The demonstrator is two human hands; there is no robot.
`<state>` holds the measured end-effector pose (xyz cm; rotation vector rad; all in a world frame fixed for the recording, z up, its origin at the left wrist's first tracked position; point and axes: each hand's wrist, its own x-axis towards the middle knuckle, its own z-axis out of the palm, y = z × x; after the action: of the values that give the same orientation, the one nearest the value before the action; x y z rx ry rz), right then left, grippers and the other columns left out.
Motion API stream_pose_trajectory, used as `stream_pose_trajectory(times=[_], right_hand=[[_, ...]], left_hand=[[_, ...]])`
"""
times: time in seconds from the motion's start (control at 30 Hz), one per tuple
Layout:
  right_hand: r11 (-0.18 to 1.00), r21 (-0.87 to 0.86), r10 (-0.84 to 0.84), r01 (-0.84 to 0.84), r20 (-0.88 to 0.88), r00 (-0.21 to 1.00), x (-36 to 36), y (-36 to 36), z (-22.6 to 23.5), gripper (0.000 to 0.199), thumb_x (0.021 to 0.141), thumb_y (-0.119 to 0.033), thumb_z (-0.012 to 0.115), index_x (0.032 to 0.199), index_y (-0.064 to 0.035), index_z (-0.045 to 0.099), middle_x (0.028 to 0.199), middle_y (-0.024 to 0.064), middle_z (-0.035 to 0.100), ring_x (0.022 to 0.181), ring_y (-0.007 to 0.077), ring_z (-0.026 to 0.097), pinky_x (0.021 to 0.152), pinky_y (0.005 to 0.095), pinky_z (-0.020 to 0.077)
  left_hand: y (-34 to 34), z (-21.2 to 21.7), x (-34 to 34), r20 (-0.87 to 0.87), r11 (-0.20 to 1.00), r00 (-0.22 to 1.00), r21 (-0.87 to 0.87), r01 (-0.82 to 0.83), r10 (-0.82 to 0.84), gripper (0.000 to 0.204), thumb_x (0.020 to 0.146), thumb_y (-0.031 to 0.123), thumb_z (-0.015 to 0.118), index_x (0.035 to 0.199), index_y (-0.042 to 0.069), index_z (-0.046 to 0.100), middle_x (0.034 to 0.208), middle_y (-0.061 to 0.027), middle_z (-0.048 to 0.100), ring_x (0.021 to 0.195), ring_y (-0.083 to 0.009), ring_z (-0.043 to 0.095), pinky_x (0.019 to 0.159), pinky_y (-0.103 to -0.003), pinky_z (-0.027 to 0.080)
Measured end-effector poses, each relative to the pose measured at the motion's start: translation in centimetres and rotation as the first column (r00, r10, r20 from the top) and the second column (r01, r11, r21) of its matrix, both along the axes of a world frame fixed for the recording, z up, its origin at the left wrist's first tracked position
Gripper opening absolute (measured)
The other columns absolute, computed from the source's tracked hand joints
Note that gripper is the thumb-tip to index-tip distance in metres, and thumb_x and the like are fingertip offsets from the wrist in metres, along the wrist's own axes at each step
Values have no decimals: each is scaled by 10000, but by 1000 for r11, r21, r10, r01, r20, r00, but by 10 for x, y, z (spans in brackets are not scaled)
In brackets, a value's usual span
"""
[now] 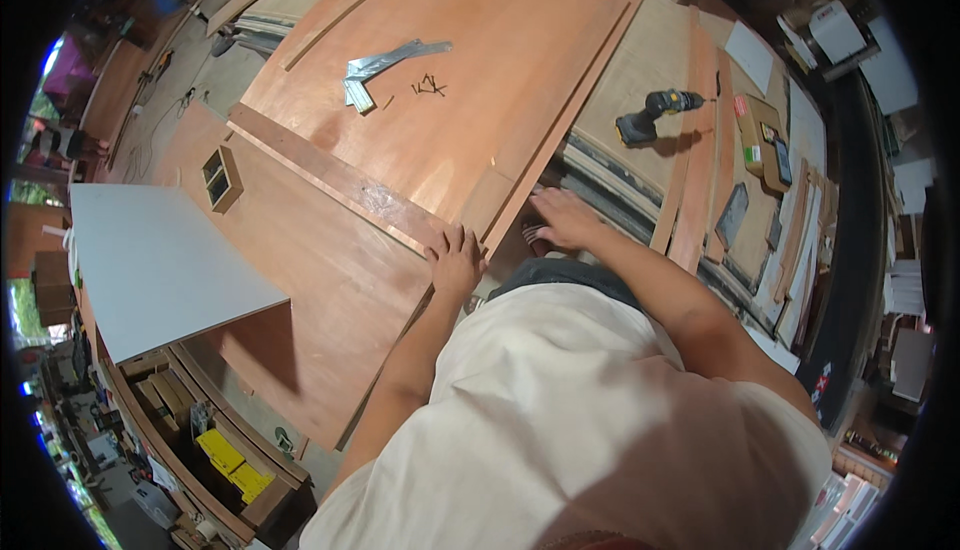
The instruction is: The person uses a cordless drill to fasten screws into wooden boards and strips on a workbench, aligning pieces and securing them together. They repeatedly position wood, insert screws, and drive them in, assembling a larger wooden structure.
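your left hand (455, 262) lies flat, fingers spread, on the near edge of the large reddish plywood panel (470, 60), close to the wooden strip (335, 178) that runs across it. it holds nothing; it seems to press the sheet down so that it does not move. your right hand (563, 218) reaches to the panel's right corner, where a narrow edge strip (565, 100) runs along the side. the fingers are half open and rest against the edge, but i cannot tell if they really grip something, because the corner hides the fingertips. the two hands are near each other, one on each side of this corner, as if to keep the corner steady.

further up on the panel lie some folded metal brackets (385, 65) and, just beside them, a small heap of dark screws (428, 85), put within reach but away from the edge. a cordless drill (655, 115), black and yellow, lies on its side on the table (640, 70) to the right, well apart from your hands. past it is a flat brown cardboard box (758, 125) with small red and green labels on its left side. a grey board (150, 260) rests over the lower left sheet, and yellow boxes (232, 460) stand on the floor below.
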<state>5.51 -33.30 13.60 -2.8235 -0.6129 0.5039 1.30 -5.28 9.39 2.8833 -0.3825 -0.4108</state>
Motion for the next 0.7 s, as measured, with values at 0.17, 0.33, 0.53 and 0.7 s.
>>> stream_pose_trajectory(times=[0.17,0.33,0.53,0.7], right_hand=[[790,3,610,-612,80,788,67,25,-18,865,860,-481,642,1511,-18,309,1586,165,295,1479,316,254,1196,489,204],[979,-51,198,-197,16,980,181,-1,-42,859,909,-564,530,1542,-53,253,1613,180,220,1502,326,177,1209,495,139],[951,-78,308,-300,141,941,232,-13,-11,828,936,-583,471,1555,-85,237,1627,170,183,1514,315,131,1212,512,97],[668,14,744,-744,-38,667,235,-32,-47,823,937,-590,467,1551,-86,250,1620,185,187,1509,339,135,1205,533,107]], left_hand=[[-12,-8,-8,-4,997,997,-13,-76,76,758,837,416,704,1480,143,407,1568,-100,323,1410,-454,298,1088,-700,235],[-35,-8,-9,-122,956,950,92,-278,288,733,878,455,617,1509,181,364,1605,-72,279,1444,-461,243,1136,-656,191],[-54,-24,-25,-134,818,807,114,-564,575,734,878,446,644,1506,181,372,1620,-106,233,1461,-461,192,1140,-636,202],[-60,-12,-47,-129,546,535,79,-834,835,781,853,439,689,1490,109,382,1552,-254,277,1407,-478,280,1100,-616,295]])
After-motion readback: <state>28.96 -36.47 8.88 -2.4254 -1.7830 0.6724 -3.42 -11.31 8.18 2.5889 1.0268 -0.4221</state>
